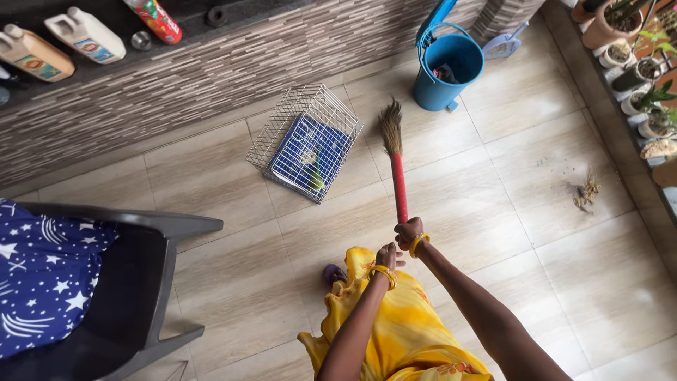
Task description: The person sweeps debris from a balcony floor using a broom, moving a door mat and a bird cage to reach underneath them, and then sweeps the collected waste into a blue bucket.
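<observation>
My right hand [407, 233] is closed around the red handle of a broom [397, 169], whose brown bristles point away from me toward the wall. My left hand [387, 256] sits just below and behind it, near the handle's end, fingers curled; whether it touches the handle is unclear. Both wrists wear yellow bangles. The bristle tip lies on the tiled floor between a wire cage [307, 141] and a blue bucket [447, 69]. A small pile of brown debris [585, 192] lies on the tiles to the right.
A dark plastic chair [151, 279] with a blue star-patterned cloth [44, 271] stands at left. Bottles [86, 34] line a dark ledge above a striped tile wall. Potted plants [638, 67] run along the right edge. A dustpan [503, 45] leans behind the bucket.
</observation>
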